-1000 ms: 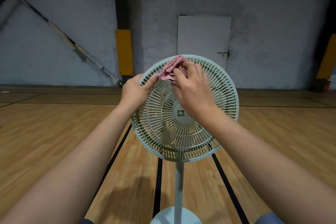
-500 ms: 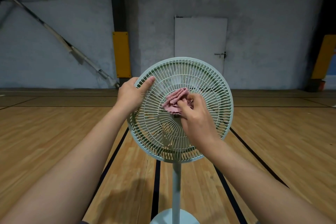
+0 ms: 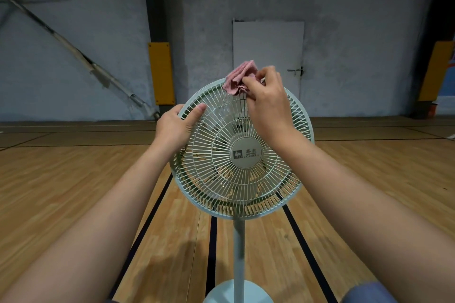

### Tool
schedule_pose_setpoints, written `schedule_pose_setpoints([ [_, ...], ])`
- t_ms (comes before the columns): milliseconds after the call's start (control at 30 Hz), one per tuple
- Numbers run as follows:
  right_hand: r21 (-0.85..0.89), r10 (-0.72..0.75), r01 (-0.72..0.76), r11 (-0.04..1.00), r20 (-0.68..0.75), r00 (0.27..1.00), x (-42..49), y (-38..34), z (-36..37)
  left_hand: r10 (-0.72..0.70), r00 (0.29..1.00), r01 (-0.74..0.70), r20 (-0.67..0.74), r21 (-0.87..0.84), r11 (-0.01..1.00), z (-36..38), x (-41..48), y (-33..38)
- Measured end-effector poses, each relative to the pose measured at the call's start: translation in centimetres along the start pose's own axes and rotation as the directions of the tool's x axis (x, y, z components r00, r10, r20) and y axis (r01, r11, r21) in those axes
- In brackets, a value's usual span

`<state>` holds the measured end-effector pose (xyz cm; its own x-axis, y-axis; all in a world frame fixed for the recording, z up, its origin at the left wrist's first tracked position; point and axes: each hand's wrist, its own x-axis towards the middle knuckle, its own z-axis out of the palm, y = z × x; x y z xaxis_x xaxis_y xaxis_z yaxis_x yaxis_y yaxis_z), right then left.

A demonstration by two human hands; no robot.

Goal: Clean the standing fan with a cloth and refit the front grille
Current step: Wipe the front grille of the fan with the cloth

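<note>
The right hand (image 3: pixel 267 103) pinches a crumpled pink cloth (image 3: pixel 240 77) between thumb and fingers, pressing it on the front grille (image 3: pixel 221 174) at about twelve o'clock on the rim; the left hand (image 3: pixel 176 125) grips the rim at about ten o'clock, thumb laid flat across the outer spokes, fingers curled behind; the grille sits on the standing fan (image 3: pixel 242 155), its round badge (image 3: pixel 246 155) at the centre; the pole (image 3: pixel 238 251) drops at six o'clock to the base (image 3: pixel 237 293); the wooden floor (image 3: pixel 73 192) lies beneath; a white door (image 3: pixel 268 44) stands in the wall behind.
</note>
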<state>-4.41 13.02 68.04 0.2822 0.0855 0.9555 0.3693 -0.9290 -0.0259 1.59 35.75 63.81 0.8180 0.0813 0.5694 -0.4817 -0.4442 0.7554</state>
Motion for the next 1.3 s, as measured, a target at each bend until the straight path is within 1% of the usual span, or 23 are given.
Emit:
schedule_pose_setpoints([
  [167, 0.003, -0.039, 0.039, 0.999, 0.025, 0.999, -1.6, 0.1, -0.1, 0.013, 0.998, -0.012, -0.055, 0.013, 1.000, 0.1, -0.7, 0.3],
  [400, 0.042, -0.019, 0.012, 0.999, 0.180, 0.984, -7.2, -0.1, 0.1, 0.041, 0.995, -0.044, -0.089, -0.026, 0.999, 0.5, -0.7, -0.2],
  [600, 0.060, -0.021, 0.008, 0.998, 0.222, 0.975, -9.4, -0.6, -0.4, 0.042, 0.995, -0.048, -0.092, -0.065, 0.997, 0.4, -0.9, -0.4],
  [700, 0.058, -0.039, 0.028, 0.998, 0.205, 0.978, -8.4, -0.6, -0.6, 0.043, 0.995, -0.052, -0.088, -0.095, 0.994, 0.4, -1.1, -0.3],
  [800, 0.039, -0.023, 0.017, 0.999, 0.163, 0.986, -6.3, -0.3, -0.7, 0.054, 0.996, -0.063, -0.077, -0.113, 0.992, 0.3, -1.3, -0.1],
  [1033, -0.010, -0.001, 0.001, 1.000, 0.064, 0.998, -0.6, 0.5, -1.0, 0.074, 0.996, -0.078, -0.056, -0.091, 0.993, 0.0, -1.3, -0.2],
  [1167, -0.022, -0.010, 0.011, 1.000, 0.062, 0.998, 0.0, 0.6, -1.0, 0.081, 0.995, -0.084, -0.051, -0.067, 0.994, -0.1, -1.2, -0.4],
  [1300, -0.021, -0.034, 0.036, 0.999, 0.086, 0.996, -2.0, 0.8, -0.8, 0.079, 0.996, -0.082, -0.044, -0.065, 0.994, 0.0, -0.8, -0.8],
])
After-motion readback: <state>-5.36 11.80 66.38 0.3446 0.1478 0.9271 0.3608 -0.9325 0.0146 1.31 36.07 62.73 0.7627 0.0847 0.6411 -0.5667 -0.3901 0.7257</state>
